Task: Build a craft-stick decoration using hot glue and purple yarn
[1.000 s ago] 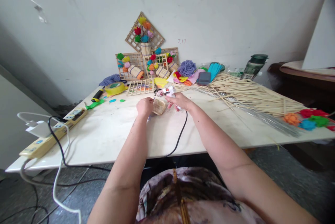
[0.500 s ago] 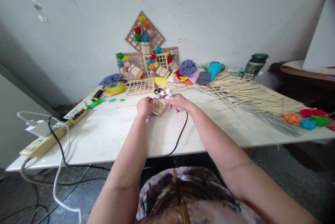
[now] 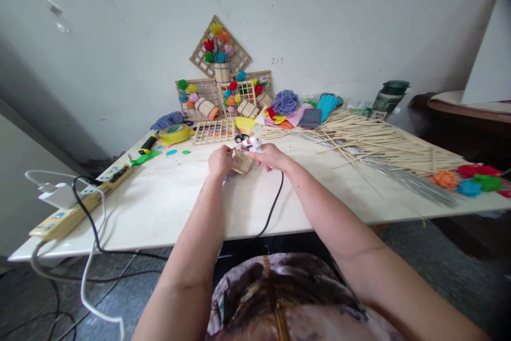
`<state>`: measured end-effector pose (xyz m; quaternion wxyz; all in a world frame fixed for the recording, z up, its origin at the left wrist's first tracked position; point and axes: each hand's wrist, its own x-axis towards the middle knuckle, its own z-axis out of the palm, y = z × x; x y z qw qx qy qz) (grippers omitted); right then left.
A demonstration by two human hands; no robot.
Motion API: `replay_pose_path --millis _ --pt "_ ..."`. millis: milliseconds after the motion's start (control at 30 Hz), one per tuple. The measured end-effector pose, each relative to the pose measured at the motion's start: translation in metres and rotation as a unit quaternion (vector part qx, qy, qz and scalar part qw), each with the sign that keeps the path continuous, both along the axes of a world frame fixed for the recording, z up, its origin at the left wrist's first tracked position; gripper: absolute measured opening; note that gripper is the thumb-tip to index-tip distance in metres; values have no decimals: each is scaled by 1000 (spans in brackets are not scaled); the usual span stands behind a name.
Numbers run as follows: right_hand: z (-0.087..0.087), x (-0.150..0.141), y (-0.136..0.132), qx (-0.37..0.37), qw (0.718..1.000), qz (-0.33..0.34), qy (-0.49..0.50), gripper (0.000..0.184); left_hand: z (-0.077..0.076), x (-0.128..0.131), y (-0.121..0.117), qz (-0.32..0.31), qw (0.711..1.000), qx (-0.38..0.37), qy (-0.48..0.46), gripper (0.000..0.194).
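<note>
My left hand [image 3: 220, 160] is closed on a small bundle of bamboo sticks [image 3: 241, 163], holding it on the white table [image 3: 167, 202]. My right hand [image 3: 270, 156] grips a white glue gun [image 3: 251, 143], its nozzle pointing left over the top of the bundle. The gun's black cord [image 3: 272, 208] runs from my right hand toward me and over the table's front edge.
Stick lattice frames with coloured felt flowers [image 3: 223, 83] lean on the wall. A flat lattice [image 3: 214, 131], yellow tape roll [image 3: 175, 134], power strip [image 3: 75, 204], a heap of bamboo sticks [image 3: 383, 141], loose flowers [image 3: 471, 182] and a green cup [image 3: 388, 99] lie around.
My right hand has shifted the glue gun slightly left and down, closer onto the bundle. My left hand has stayed on the bundle.
</note>
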<state>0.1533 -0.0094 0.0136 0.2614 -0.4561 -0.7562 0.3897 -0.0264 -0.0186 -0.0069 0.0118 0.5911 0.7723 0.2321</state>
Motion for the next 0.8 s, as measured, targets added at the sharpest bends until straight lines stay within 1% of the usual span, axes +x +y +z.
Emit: replay_pose_path --millis 367,633,800 --pt "-3 -2 0 13 1000 -3 10 30 -1 -1 1 -6 1000 3 0 27" --pt "-2 -3 -2 12 1000 -7 15 31 -4 -3 2 -12 1000 14 -8 25" --pt "-4 -4 1 33 999 -5 13 34 -6 -4 4 -11 1000 18 -11 25"
